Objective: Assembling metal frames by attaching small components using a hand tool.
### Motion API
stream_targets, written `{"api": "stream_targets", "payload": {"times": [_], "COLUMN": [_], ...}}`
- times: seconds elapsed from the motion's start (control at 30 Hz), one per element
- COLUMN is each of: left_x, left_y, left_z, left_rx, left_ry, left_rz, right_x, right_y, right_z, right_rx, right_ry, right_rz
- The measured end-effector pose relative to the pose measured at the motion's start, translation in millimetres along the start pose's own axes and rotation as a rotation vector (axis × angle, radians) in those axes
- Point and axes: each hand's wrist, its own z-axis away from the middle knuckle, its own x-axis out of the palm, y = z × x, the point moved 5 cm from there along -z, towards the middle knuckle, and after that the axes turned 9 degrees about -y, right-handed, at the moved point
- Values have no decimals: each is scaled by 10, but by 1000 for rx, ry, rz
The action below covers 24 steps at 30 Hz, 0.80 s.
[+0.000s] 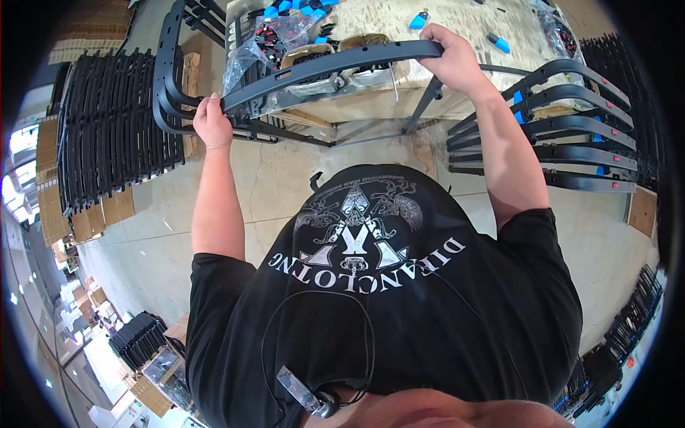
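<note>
Left hand (213, 125), upper left: fingers curled round a black metal frame (342, 60) | Right hand (455, 63), upper right: fingers curled round its other end | Frame: upper middle, by wooden workbench (464, 17)

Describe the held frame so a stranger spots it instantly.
Find the wooden table at top. Across its near side runs the dark metal frame, spanning from the left hand to the right hand. Unlike the stacked frames at right, this one is held.
</note>
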Motion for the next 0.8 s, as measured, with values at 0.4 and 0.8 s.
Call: {"api": "stream_targets", "payload": {"times": [0.4,0.8], "left_x": [124,127], "left_y": [-160,-176], "left_z": [-667,-635], "left_rx": [-85,-88], "left_ry": [-46,-18], "left_rz": [-4,45], "right_x": [-40,222], "right_y": [113,225], "right_z": [-365,278], "right_rx": [20,-89], "right_ry": [18,931], "right_rz": [3,61]}}
